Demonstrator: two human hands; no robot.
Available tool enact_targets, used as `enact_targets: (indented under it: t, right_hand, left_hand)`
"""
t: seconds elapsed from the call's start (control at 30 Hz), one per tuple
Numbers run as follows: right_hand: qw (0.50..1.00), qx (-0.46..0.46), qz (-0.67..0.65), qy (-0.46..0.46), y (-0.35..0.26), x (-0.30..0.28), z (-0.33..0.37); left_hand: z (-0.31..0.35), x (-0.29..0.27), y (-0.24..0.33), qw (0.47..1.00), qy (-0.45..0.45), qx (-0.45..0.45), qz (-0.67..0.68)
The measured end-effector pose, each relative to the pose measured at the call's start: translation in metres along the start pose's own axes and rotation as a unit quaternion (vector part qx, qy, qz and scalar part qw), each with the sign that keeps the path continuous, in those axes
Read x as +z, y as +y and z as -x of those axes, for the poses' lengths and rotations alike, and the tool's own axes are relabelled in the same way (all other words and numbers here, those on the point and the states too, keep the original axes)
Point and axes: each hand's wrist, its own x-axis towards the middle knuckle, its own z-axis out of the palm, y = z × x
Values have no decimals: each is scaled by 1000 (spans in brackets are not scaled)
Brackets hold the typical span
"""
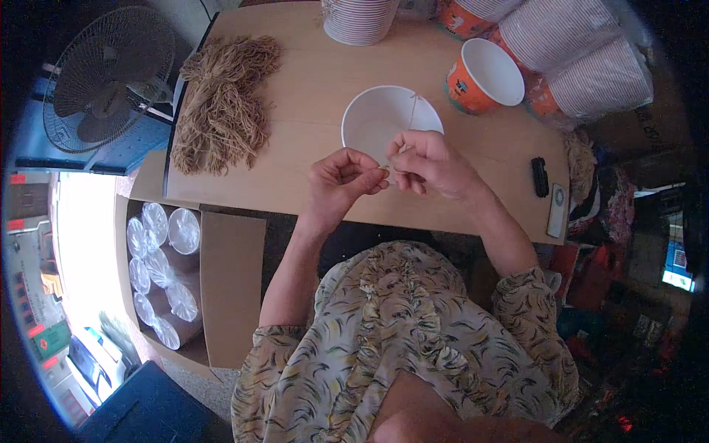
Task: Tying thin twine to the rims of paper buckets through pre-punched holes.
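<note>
A white paper bucket stands on the table just beyond my hands, its mouth facing me. From a knot at its far rim, a thin tan string runs down across the opening towards my fingers. My left hand pinches thumb and forefinger together at the bucket's near side, on what looks like the string's end. Close beside it, my right hand is closed with its fingertips on the string too. The exact bit between the fingertips is too small to see clearly.
A bundle of tan strings lies at the table's left. An orange and white bucket, bagged bucket stacks and another stack stand at the back. A black object lies right. Below left, a carton holds plastic-wrapped stacks.
</note>
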Motion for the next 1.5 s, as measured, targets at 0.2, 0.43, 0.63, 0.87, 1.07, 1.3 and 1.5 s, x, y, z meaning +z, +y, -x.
enact_targets:
  t: [0.2,0.43,0.63,0.87,1.07,1.3,1.5]
  right_hand:
    - [999,-17,47,21,-1,5,-2]
    - [998,-15,52,36,6,0,-3]
    - [999,-4,-3,54,0,0,1]
    - [998,6,69,11,1,5,-4]
    - [999,4,30,20,3,2,-4]
    - [1000,-2,-4,30,3,0,-2]
    - [988,-89,64,105,1,7,1]
  left_hand:
    - [0,0,2,1000,-4,2,-12]
    - [-1,-1,1,1000,-9,5,-10]
    - [-1,0,3,1000,-6,-18,8]
    - [-1,1,5,1000,-6,-10,24]
    - [-1,0,8,999,-1,-29,22]
    - [0,2,9,999,6,-35,24]
    - [0,1,7,999,8,-37,20]
